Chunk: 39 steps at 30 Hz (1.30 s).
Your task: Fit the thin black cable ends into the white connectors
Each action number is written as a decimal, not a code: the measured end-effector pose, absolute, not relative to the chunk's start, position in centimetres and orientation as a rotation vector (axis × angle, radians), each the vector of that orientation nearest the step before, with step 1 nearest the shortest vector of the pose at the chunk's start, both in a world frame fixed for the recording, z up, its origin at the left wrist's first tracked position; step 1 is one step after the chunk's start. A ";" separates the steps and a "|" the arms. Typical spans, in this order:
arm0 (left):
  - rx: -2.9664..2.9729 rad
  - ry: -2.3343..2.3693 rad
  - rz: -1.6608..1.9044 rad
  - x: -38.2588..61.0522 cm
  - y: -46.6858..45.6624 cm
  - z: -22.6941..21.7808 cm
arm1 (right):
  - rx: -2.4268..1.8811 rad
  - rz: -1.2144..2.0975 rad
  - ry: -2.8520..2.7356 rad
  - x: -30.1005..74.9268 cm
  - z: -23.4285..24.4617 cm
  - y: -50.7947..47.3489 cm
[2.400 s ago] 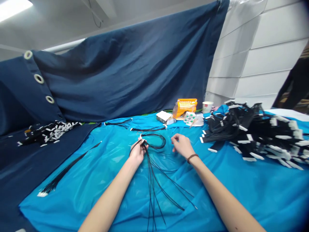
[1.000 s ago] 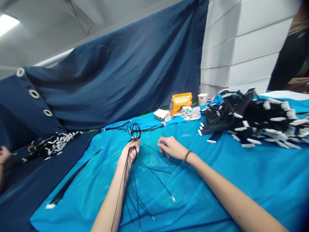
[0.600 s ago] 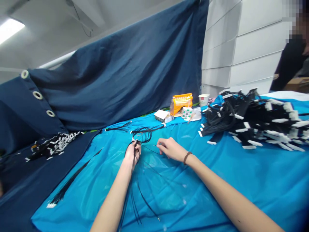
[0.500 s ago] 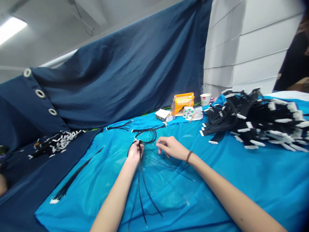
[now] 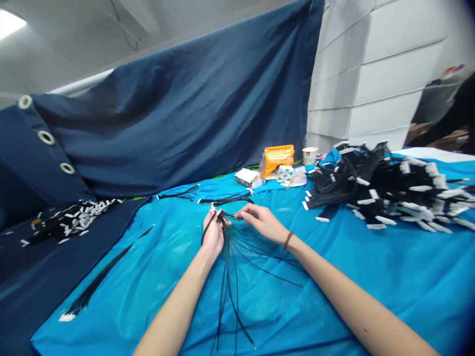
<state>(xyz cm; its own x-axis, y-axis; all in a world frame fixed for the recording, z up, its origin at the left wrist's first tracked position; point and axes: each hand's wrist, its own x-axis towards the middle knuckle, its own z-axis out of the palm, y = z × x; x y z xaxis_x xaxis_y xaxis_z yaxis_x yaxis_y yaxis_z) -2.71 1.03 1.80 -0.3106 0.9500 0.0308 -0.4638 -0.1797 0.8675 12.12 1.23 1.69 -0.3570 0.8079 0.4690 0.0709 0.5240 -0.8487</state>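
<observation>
Head view: blue plastic sheet over table, navy curtain behind. Left hand grips bunch of thin black cables mid-table, ends trailing near. Right hand pinches one cable just right. Large cable pile far right.

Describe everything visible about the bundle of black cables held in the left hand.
The bundle of black cables is thin, flexible strands gathered at the top in the left hand, small white ends showing above the fingers. Below the grip the strands fan out loosely toward the viewer over the blue plastic sheet. The right hand pinches one strand near the top.
</observation>
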 end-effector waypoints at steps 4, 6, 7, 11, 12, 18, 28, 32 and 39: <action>0.863 0.878 1.681 -2.5 0.5 2.0 | -0.832 0.694 -1.779 12.3 1.8 1.1; 0.910 0.859 1.642 -2.3 0.3 2.1 | -0.856 0.609 -1.748 12.4 2.0 1.1; 0.921 0.853 1.623 -2.2 0.2 2.1 | -0.863 0.573 -1.730 12.4 2.1 1.0; 0.928 0.875 1.566 -2.0 -0.1 2.1 | -0.869 0.442 -1.685 12.7 2.3 1.1; 0.923 0.892 1.552 -2.0 -0.1 2.1 | -0.862 0.425 -1.683 12.7 2.4 1.1; 0.876 1.008 1.464 -2.1 0.1 1.6 | -0.828 0.345 -1.668 12.9 2.6 1.1; 0.592 1.138 1.074 -2.1 0.8 1.9 | -0.851 0.246 -1.664 13.4 2.8 1.2; 0.478 1.063 1.029 -2.5 1.2 1.7 | -0.862 0.216 -1.706 13.3 2.6 1.3; 0.316 0.993 1.021 -2.7 1.2 2.3 | -0.867 0.093 -1.763 13.1 2.1 1.5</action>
<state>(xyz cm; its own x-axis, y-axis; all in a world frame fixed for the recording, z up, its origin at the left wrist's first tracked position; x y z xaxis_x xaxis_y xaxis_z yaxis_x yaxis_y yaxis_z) -2.70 1.18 2.28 0.1536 0.8266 -0.5414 -0.5645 0.5231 0.6385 13.13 1.51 2.15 -0.1166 0.5912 0.7981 0.5037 0.7277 -0.4655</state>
